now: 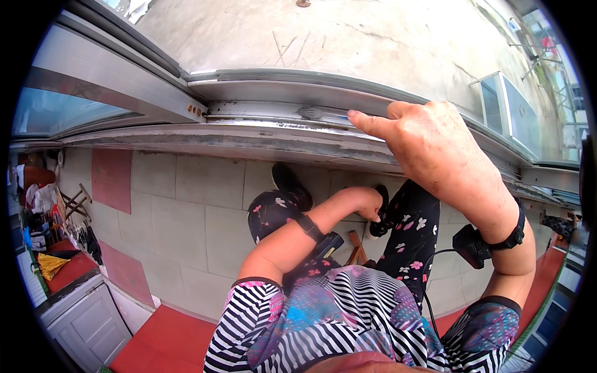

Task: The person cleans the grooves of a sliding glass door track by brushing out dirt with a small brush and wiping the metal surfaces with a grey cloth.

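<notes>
A slim brush lies lengthwise along a silver window track, its grey, splayed bristles pointing left and its pale blue-and-white handle running right into the clasped right hand, while I cannot tell whether the lowered left hand grips anything.

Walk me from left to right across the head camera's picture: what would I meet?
Yellow cloth-like item → upper pinkish floor square → small brush-like tool → right hand → pale-framed, blue-tinted panel.
</notes>
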The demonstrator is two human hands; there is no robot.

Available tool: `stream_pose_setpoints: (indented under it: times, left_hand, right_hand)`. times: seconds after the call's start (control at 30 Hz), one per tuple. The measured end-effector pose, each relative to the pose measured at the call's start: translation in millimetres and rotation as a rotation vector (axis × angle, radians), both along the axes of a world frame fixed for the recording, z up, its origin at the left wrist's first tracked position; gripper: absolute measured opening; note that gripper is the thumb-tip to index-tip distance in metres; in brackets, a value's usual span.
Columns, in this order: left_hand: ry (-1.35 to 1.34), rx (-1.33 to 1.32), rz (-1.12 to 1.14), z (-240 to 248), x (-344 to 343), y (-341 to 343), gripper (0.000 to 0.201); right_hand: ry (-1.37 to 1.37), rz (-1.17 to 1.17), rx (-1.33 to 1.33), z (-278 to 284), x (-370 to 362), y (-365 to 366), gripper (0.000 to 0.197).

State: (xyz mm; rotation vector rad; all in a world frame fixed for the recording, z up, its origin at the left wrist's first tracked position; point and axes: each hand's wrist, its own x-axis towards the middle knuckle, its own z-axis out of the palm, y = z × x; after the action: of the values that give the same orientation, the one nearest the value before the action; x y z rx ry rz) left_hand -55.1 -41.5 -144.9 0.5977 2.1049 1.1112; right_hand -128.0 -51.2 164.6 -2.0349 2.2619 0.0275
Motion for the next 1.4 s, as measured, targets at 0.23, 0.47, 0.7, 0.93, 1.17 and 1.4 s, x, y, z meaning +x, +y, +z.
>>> stream_pose_setpoints:
  times: [0.23,0.47,0.7,0.93,1.17,1.4]
  left_hand:
    - [0.055,0.042,0.004,2,0,1,0.035]
    - [0.0,-0.004,-0.031,3,-4,8,0.037]
    - [-0.025,-0.024,-0.045,5,-6,12,0.036]
    - [-0.035,-0.07,-0.038,6,-9,9,0.037]
    - [0.0,-0.054,-0.041,2,-9,11,0.038]
    - [0.01,-0.02,-0.022,8,-11,13,0.037]
  right_hand:
    - [-0.067,-0.058,-0.074,7,-11,26,0.053]
    - [-0.176,0.014,-0.097,-7,-7,17,0.052]
    - [-0.083,0.047,-0.068,-11,-4,10,0.05]
    - [0.085,-0.075,0.088,17,-10,49,0.045]
    - [0.272,-0.07,0.056,36,-4,74,0.054]
    - [0.327,-0.01,0.123,53,-25,82,0.058]
